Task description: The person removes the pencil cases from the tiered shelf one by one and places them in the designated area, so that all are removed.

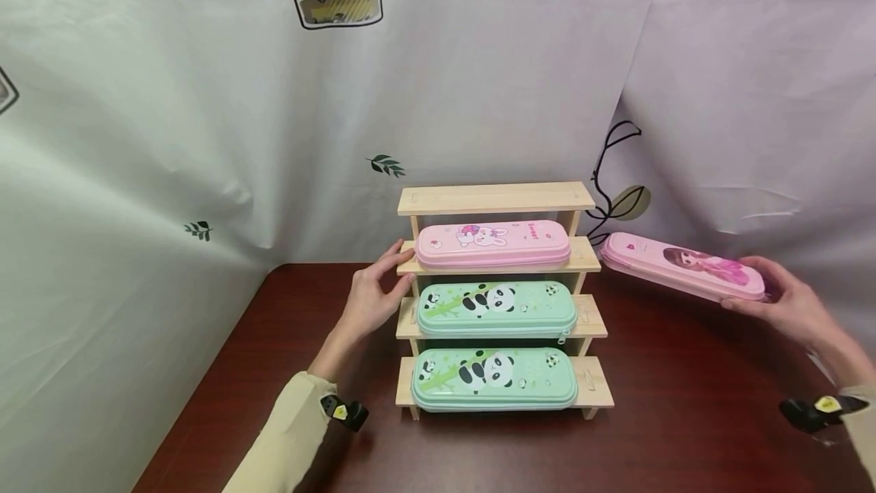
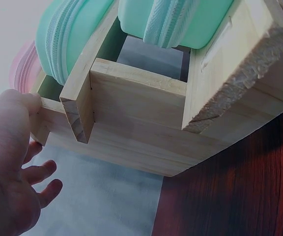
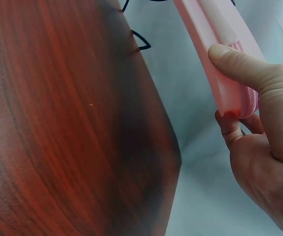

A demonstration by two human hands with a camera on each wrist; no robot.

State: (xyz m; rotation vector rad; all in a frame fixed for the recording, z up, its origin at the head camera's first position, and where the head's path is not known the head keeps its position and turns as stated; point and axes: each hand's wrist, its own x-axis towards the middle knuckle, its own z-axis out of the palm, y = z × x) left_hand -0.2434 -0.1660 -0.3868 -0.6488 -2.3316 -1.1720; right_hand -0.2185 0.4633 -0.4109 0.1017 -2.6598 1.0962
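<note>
In the head view my right hand (image 1: pixel 787 299) grips the right end of a pink pencil case (image 1: pixel 684 265) with a doll picture on its lid. The case is held up to the right of a stepped wooden rack (image 1: pixel 496 198), tilted with its left end higher. My thumb lies along its zipped side in the right wrist view (image 3: pixel 244 69). My left hand (image 1: pixel 372 295) holds the left end of the rack's second tier from the top, beside a pink bunny pencil case (image 1: pixel 493 243). Two green panda pencil cases (image 1: pixel 496 309) lie on the two lower tiers.
The rack stands on a dark red-brown wooden table (image 1: pixel 684 402). A pale printed cloth (image 1: pixel 171 97) hangs behind the table and along its left side. No case lies on the rack's top tier.
</note>
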